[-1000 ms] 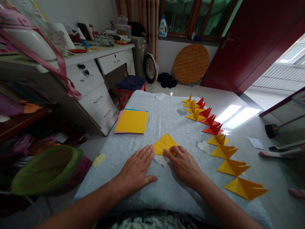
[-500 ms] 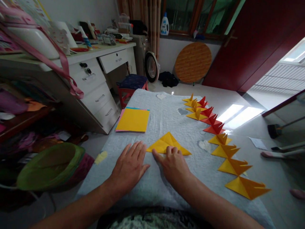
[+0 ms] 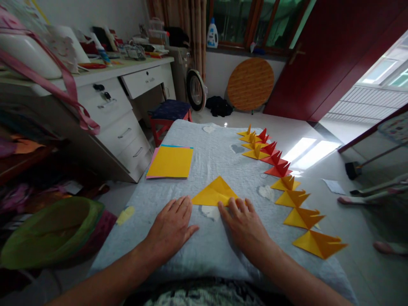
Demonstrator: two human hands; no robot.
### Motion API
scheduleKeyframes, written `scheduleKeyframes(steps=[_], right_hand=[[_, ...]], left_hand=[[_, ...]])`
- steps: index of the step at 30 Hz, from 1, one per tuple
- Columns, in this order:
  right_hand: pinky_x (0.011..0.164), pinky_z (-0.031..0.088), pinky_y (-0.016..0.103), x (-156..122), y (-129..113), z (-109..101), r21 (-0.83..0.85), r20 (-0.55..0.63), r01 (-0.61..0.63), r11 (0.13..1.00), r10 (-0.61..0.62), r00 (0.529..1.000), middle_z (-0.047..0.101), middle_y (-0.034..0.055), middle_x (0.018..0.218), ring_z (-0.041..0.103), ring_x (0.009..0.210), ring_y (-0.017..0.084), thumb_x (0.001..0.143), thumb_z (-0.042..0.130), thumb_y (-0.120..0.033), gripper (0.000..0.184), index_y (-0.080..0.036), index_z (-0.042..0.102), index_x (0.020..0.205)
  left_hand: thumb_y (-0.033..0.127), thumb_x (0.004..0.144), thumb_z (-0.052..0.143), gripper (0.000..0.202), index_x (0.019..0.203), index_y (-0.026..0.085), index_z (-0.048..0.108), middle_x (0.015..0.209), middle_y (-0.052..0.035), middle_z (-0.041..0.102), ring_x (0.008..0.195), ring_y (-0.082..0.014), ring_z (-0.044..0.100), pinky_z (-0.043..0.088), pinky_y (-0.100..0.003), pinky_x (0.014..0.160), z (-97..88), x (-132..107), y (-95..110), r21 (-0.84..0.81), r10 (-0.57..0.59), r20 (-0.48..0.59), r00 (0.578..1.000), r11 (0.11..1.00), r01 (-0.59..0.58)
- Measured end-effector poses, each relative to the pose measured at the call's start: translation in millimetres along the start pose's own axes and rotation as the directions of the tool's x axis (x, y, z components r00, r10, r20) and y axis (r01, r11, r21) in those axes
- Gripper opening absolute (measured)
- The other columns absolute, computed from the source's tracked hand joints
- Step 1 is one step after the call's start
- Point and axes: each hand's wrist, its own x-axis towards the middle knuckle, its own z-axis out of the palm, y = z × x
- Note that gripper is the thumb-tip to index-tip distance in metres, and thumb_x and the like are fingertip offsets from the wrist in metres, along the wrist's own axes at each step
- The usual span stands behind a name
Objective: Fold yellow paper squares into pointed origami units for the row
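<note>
A yellow paper folded into a triangle (image 3: 215,192) lies on the pale blue quilted table cover (image 3: 219,161) in front of me. My right hand (image 3: 244,223) rests flat with its fingertips on the triangle's near right edge. My left hand (image 3: 172,225) lies flat and open on the cover, its fingertips just left of the triangle's left corner. Neither hand holds anything.
A stack of square coloured papers (image 3: 170,162), yellow on top, lies at the left of the cover. A row of several folded yellow and red paper shapes (image 3: 280,178) runs along the right edge. A white desk with drawers (image 3: 121,110) stands to the left, a green basket (image 3: 47,231) below it.
The folded paper went from a small shape to a wide triangle, then its right corner became covered by my right hand. My left hand slid slightly left off the paper.
</note>
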Motion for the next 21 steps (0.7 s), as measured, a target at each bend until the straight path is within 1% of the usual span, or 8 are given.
scheduleKeyframes(steps=[2, 5, 9, 14, 18, 21], right_hand=[[0.101, 0.042, 0.057, -12.6, 10.3, 5.9, -0.036, -0.013, -0.027, 0.999, 0.026, 1.0, 0.059, 0.0179, 0.132, 0.056, 0.115, 0.035, 0.091, 0.051, -0.012, 0.052, -0.023, 0.052, 0.142], [0.102, 0.042, 0.058, -29.4, 23.4, 13.1, -0.076, -0.03, -0.059, 0.995, 0.057, 0.998, 0.059, 0.0176, 0.135, 0.056, 0.118, 0.036, 0.089, 0.051, -0.008, 0.054, -0.022, 0.054, 0.141], [0.102, 0.042, 0.06, -44.6, 36.6, 18.6, -0.108, -0.041, -0.099, 0.989, 0.096, 0.995, 0.058, 0.0167, 0.139, 0.056, 0.12, 0.038, 0.088, 0.05, -0.006, 0.053, -0.02, 0.056, 0.139], [0.102, 0.042, 0.059, -54.5, 45.5, 21.4, -0.145, -0.04, -0.13, 0.981, 0.125, 0.991, 0.059, 0.0162, 0.139, 0.057, 0.119, 0.038, 0.087, 0.048, -0.005, 0.052, -0.017, 0.058, 0.137], [0.102, 0.042, 0.057, -57.6, 47.3, 22.1, -0.149, -0.026, -0.157, 0.976, 0.155, 0.988, 0.059, 0.0167, 0.139, 0.057, 0.12, 0.037, 0.086, 0.047, -0.004, 0.052, -0.014, 0.059, 0.136], [0.103, 0.041, 0.055, -55.6, 49.9, 15.4, -0.109, 0.022, -0.185, 0.977, 0.188, 0.982, 0.058, 0.0162, 0.14, 0.057, 0.121, 0.034, 0.085, 0.045, 0.0, 0.053, -0.014, 0.06, 0.134]], left_hand=[[0.04, 0.088, 0.066, 0.052, 0.126, 0.004, 0.064, 0.133, -0.0237, 0.062, 0.122, -0.0362, 0.06, 0.046, -0.048, 0.104, 0.6, -0.7, -0.5, 0.005, 0.0, -0.006, 1.0, 1.0, 0.0], [0.039, 0.088, 0.065, 0.051, 0.124, 0.002, 0.064, 0.131, -0.025, 0.063, 0.12, -0.0371, 0.061, 0.048, -0.048, 0.102, 2.3, -1.9, -2.9, -0.014, 0.003, -0.016, 1.0, 1.0, -0.004], [0.039, 0.089, 0.064, 0.048, 0.123, 0.005, 0.065, 0.132, -0.0242, 0.063, 0.12, -0.0365, 0.061, 0.048, -0.048, 0.102, 5.0, -3.1, -6.7, -0.043, 0.005, -0.02, 1.0, 0.999, -0.005], [0.04, 0.088, 0.064, 0.049, 0.123, 0.005, 0.065, 0.133, -0.0252, 0.062, 0.122, -0.0371, 0.061, 0.051, -0.047, 0.1, 8.3, -3.6, -8.1, -0.029, 0.023, -0.002, 1.0, 0.999, -0.023], [0.041, 0.09, 0.061, 0.049, 0.121, 0.004, 0.065, 0.132, -0.027, 0.062, 0.122, -0.0379, 0.061, 0.052, -0.048, 0.1, 12.7, -5.3, -9.7, -0.07, 0.016, -0.043, 0.999, 0.997, -0.019], [0.041, 0.091, 0.058, 0.045, 0.119, 0.005, 0.065, 0.131, -0.0265, 0.062, 0.121, -0.0371, 0.061, 0.052, -0.047, 0.1, 13.7, -7.4, -13.3, -0.118, 0.015, -0.073, 0.997, 0.993, -0.024]])
